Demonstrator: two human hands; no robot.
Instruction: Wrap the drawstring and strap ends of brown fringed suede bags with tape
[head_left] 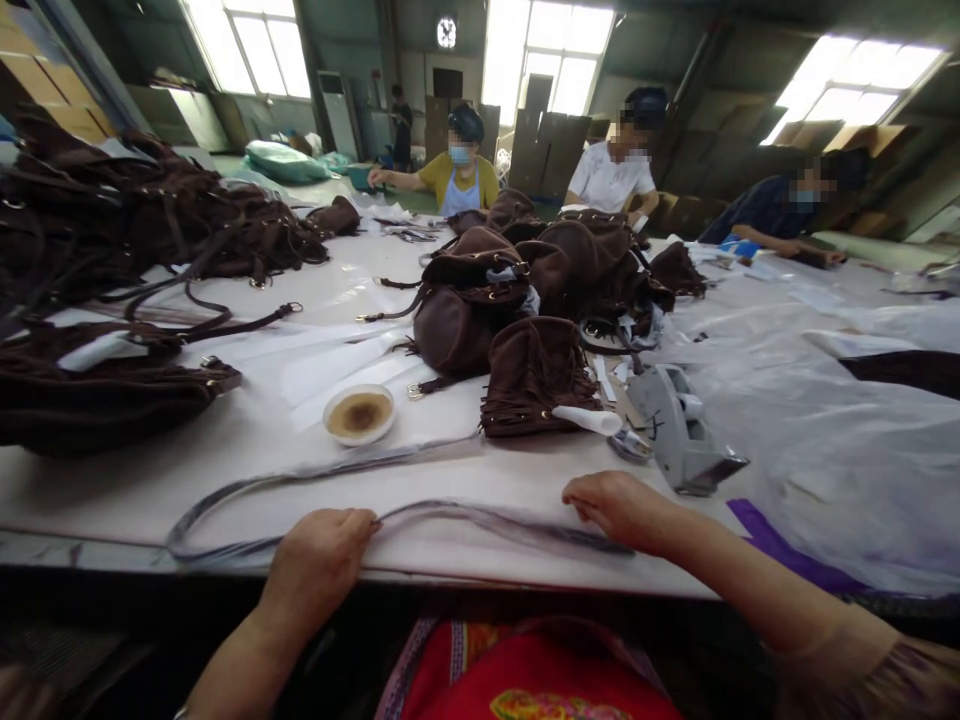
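A long dark strap [240, 487], which looks covered in thin clear plastic, lies in a loop along the table's front edge. My left hand [322, 555] is closed around its near length. From that hand the strap runs right, passing just below my right hand [619, 508]. The right hand's fingers are pinched together above the strap; what they hold, if anything, is hidden. Beyond the hands stands a brown fringed bag [536, 375] with a white paper roll on it. A white bowl [358, 414] of brownish stuff sits left of the bag.
A grey tape dispenser [682, 430] stands right of the bag. Brown bags [465, 320] are heaped mid-table, with another pile [150, 210] at left. Clear plastic sheeting [825, 450] and a purple strip [787, 555] lie at right. Several people work across the table.
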